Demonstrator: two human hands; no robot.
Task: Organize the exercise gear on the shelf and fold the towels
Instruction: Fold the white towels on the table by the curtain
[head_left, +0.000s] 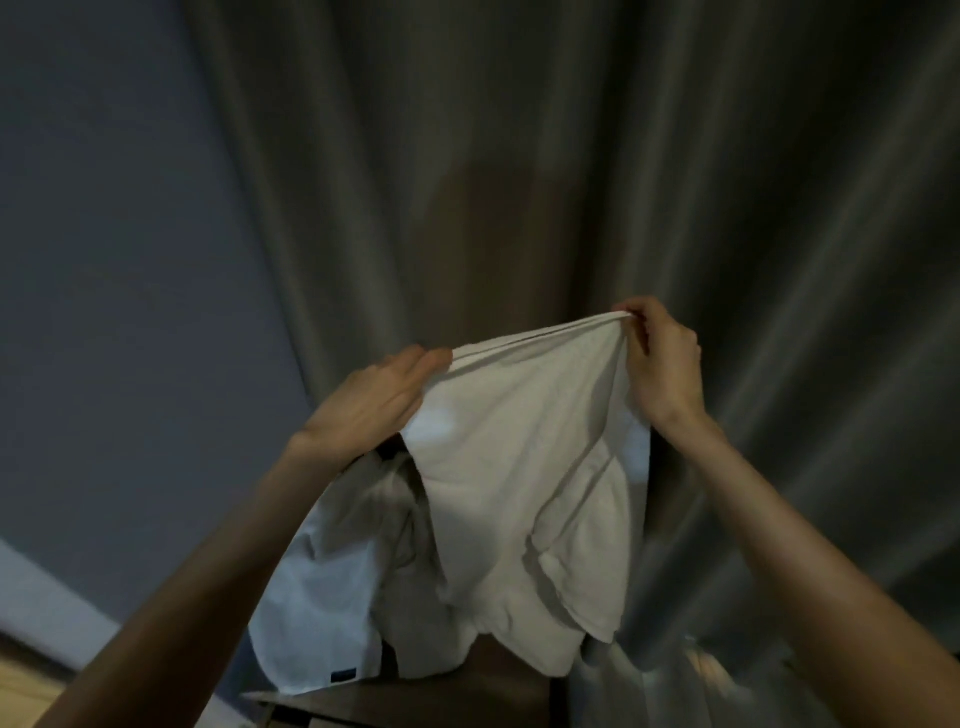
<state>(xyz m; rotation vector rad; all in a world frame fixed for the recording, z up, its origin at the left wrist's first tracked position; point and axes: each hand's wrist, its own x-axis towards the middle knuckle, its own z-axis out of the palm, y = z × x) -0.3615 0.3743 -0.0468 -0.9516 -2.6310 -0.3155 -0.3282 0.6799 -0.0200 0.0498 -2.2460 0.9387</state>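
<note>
Pinching towel (519, 467) top corners w/ left hand (371, 402) & right hand (660, 358) (curtain (571, 156) behind).

Not much of the person in shot tbh, just two arms and two hands. The left forearm (208, 571) fills the lower left of the frame and the right forearm (789, 545) the lower right. Both are bare from the frame edge right up to the wrist. The left hand (374, 395), just left of centre, shows its back and slim fingers (415, 364). The right hand (660, 364), right of centre, shows mostly knuckles. It's dim and blurry, so I can't make out the nails or finer details.
</note>
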